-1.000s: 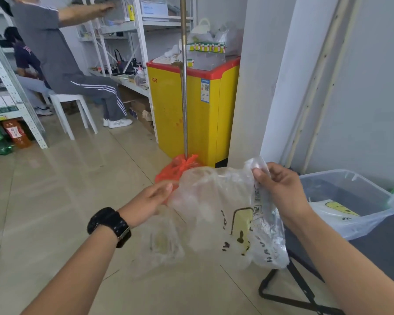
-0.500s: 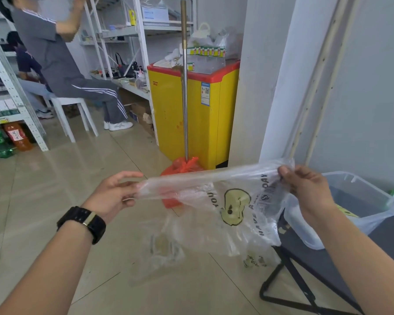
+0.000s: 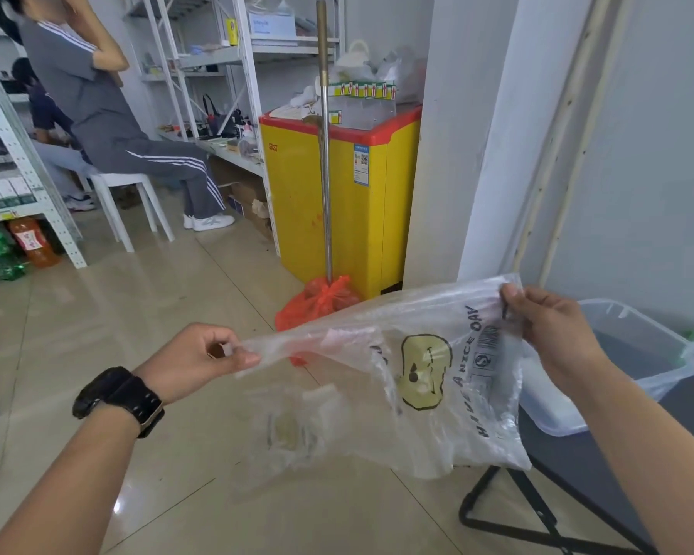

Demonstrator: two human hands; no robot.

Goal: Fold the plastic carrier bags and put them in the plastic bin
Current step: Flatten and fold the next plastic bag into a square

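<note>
Floor point(image 3: 97, 354): glossy beige tiles with thin grout lines, filling the view from 6 to 9 o'clock.

Chest cabinet point(image 3: 309, 202), 12 o'clock: boxy, with smooth yellow sides and a red top rim. A straight metal pole point(image 3: 325, 174) stands upright in front of it. A crumpled red-orange plastic bag point(image 3: 317, 302) is bunched round the pole's foot.

Bench point(image 3: 690, 406), 4 o'clock: flat dark matte top on a black tubular frame.

Plastic bin point(image 3: 634, 318), 3 o'clock: it sits on the bench. It is rectangular with rounded corners, and its frosted, translucent walls show a dark interior.

Carrier bag point(image 3: 437, 378), centre to 4 o'clock: thin clear film, wrinkled and glinting. It carries a yellow rounded face print and black lettering that runs sideways. It is held in the air above the floor, stretched taut along its top edge between the two hands, and the rest hangs slack. It is outside the bin, and its right part overlaps the bin's near wall in the view.

Right hand point(image 3: 553, 326), 3 o'clock: the grip is clamped on the bag's upper right corner, with the film pinched between thumb and curled fingers.

Left hand point(image 3: 193, 358), 8 o'clock: the grip is clamped on the opposite end, where the film is gathered into a narrow strip between thumb and forefinger.

Watch point(image 3: 121, 394): a black band on the left wrist.
</note>
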